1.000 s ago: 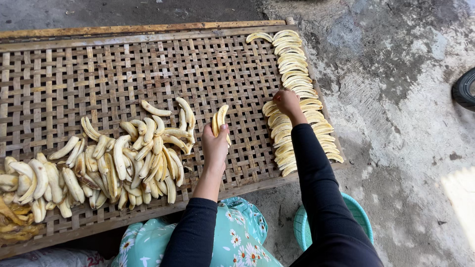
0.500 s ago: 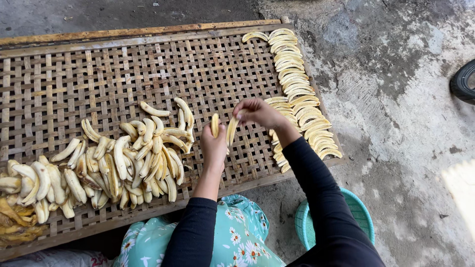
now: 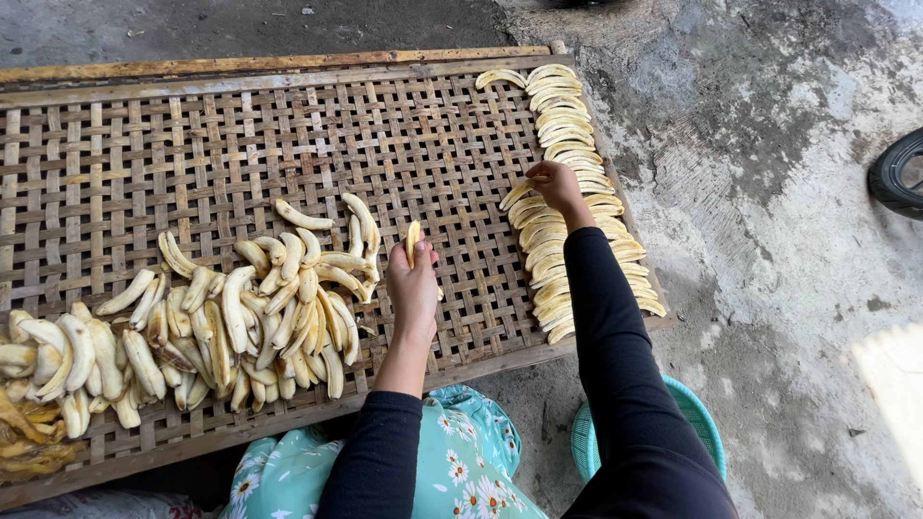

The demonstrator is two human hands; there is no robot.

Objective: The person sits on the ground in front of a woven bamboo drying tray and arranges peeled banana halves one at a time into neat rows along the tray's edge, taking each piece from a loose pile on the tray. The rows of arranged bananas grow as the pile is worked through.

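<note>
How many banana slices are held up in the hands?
2: one upright in the left hand, a banana slice; one under the right hand at the laid row. More may be hidden.

Outdoor setting, daylight. Ground (image 3: 769, 288) is rough grey concrete, stained and cracked, with darker patches at the top. A sunlit patch (image 3: 889, 384) lies at the lower right. A woven bamboo rack (image 3: 240, 154) with a wooden frame covers the left and centre. A black tyre (image 3: 899, 175) shows at the right edge. A teal plastic basket (image 3: 697, 428) sits on the ground below the rack's near corner.
</note>
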